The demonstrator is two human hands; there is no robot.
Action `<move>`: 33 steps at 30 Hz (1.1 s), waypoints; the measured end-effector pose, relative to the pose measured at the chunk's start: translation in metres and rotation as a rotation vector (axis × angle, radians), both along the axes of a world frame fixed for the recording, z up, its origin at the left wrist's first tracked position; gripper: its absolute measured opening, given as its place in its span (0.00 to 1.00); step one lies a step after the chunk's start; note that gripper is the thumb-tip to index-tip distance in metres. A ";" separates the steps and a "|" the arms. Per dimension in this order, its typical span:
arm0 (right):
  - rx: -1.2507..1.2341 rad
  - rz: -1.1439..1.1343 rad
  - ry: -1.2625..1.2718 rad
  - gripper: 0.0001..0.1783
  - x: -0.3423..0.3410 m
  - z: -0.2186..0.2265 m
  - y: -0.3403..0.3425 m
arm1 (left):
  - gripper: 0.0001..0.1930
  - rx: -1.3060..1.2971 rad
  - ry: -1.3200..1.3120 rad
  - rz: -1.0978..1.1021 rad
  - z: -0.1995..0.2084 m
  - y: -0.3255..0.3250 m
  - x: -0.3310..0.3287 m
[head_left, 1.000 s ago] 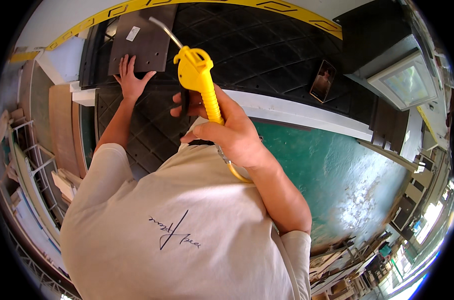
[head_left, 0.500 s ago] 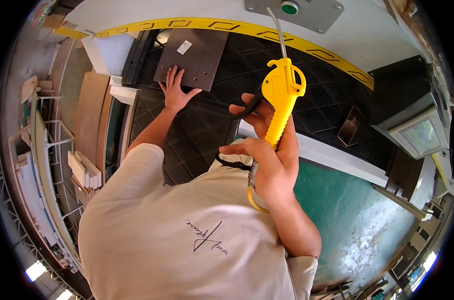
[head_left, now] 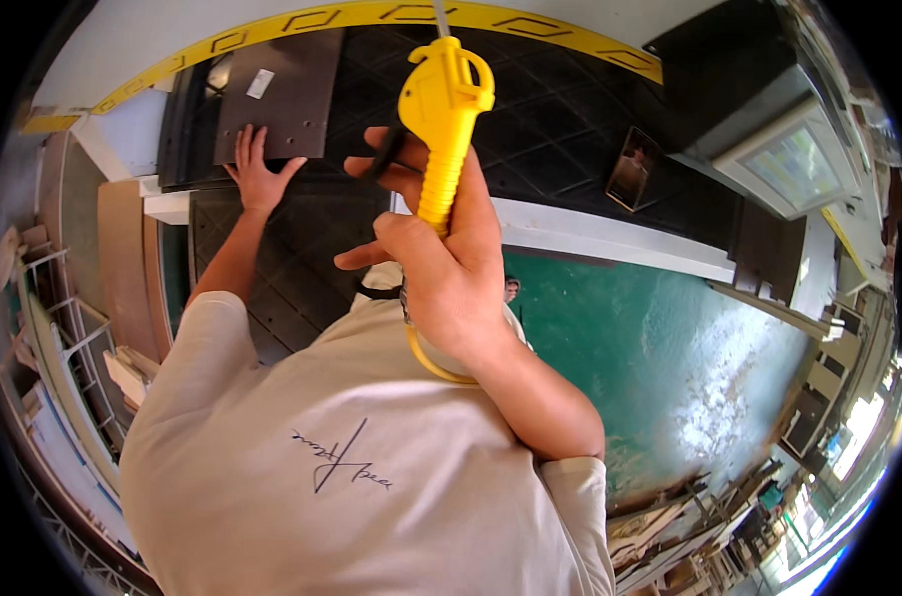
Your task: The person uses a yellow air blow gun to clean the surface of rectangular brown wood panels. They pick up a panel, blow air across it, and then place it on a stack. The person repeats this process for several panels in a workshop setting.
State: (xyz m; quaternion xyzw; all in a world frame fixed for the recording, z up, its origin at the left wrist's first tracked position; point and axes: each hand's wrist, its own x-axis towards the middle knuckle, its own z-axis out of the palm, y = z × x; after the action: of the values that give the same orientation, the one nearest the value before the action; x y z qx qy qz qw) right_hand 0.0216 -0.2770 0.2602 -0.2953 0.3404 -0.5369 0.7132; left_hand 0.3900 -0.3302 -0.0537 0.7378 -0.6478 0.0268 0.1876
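My left hand lies with fingers spread on the near edge of a dark brown board. The board has a small white label and several drilled holes near its closest edge. In my right hand is a yellow air blow gun, gripped by its ribbed handle and pointing away from me. Some fingers of that hand are at its black trigger. The top edge cuts off its thin metal nozzle. A yellow hose hangs below the right wrist.
A black machine bed lies under the board, below a yellow strip. A dark phone-like rectangle rests on it. To the right stands a screen in a housing. Wooden panels lean at left; the floor is green.
The whole view has shifted, so the scene sits further left and higher. My left hand keeps its place on the board. My right hand still grips the blow gun, whose nozzle now runs out of view.
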 end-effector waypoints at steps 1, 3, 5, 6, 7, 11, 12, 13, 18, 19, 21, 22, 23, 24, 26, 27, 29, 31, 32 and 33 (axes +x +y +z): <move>0.006 -0.006 0.014 0.39 -0.006 0.000 0.000 | 0.50 0.006 0.001 0.003 0.000 0.000 -0.001; 0.067 0.034 0.003 0.40 -0.017 0.000 -0.001 | 0.49 0.012 -0.015 0.006 -0.002 0.002 0.000; 0.085 0.036 0.031 0.40 -0.023 -0.009 0.002 | 0.48 0.011 -0.040 0.009 -0.001 0.000 0.002; 0.113 0.073 0.026 0.39 -0.026 -0.017 0.003 | 0.48 0.014 -0.046 0.017 -0.002 0.000 0.002; 0.144 0.106 0.022 0.39 -0.030 -0.023 0.006 | 0.48 0.019 -0.051 0.023 -0.001 -0.001 0.001; 0.285 0.242 0.065 0.39 -0.034 -0.040 0.015 | 0.46 -0.014 -0.052 0.000 0.001 -0.003 -0.002; 0.298 0.294 0.070 0.37 -0.035 -0.049 0.019 | 0.46 -0.023 -0.053 -0.002 0.002 -0.002 -0.003; 0.302 0.295 0.074 0.37 -0.036 -0.053 0.021 | 0.46 -0.020 -0.049 -0.001 0.002 -0.001 -0.003; 0.316 0.436 0.281 0.32 -0.050 -0.069 0.030 | 0.45 -0.015 -0.051 -0.002 0.000 -0.002 -0.005; 0.300 0.469 0.352 0.32 -0.054 -0.068 0.031 | 0.45 -0.018 -0.057 0.001 0.000 -0.001 -0.004; 0.302 0.584 0.490 0.33 -0.069 -0.060 0.029 | 0.46 -0.024 -0.054 0.005 -0.001 0.000 -0.001; 0.301 0.695 0.628 0.34 -0.076 -0.056 0.029 | 0.47 -0.032 -0.050 0.006 -0.001 -0.001 -0.002; 0.305 0.695 0.630 0.34 -0.081 -0.060 0.034 | 0.47 -0.029 -0.047 0.005 -0.001 -0.001 -0.003; 0.129 0.610 0.805 0.34 -0.087 -0.068 0.045 | 0.47 -0.025 -0.047 0.009 -0.002 -0.002 -0.004; -0.050 0.523 0.970 0.34 -0.095 -0.063 0.054 | 0.47 -0.017 -0.048 0.015 -0.002 -0.002 -0.004; 0.049 0.552 1.043 0.33 -0.104 -0.055 0.056 | 0.48 -0.020 -0.045 0.008 -0.003 -0.003 -0.004; 0.146 0.586 1.110 0.32 -0.120 -0.050 0.065 | 0.48 -0.022 -0.047 0.007 -0.003 -0.002 -0.003; 0.141 0.453 1.357 0.32 -0.137 -0.060 0.080 | 0.48 -0.001 -0.044 0.025 -0.003 0.000 -0.001; 0.139 0.453 1.355 0.32 -0.145 -0.062 0.085 | 0.48 -0.002 -0.047 0.026 -0.002 0.000 0.000; 0.222 0.418 1.457 0.31 -0.154 -0.063 0.090 | 0.48 0.012 -0.066 0.028 -0.001 0.001 0.000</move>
State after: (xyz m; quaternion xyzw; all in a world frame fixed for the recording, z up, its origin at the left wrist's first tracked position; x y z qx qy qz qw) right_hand -0.1320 -0.1875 0.1971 -0.5594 0.7138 -0.0231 0.4207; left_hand 0.3899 -0.3290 -0.0548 0.7465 -0.6436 0.0499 0.1614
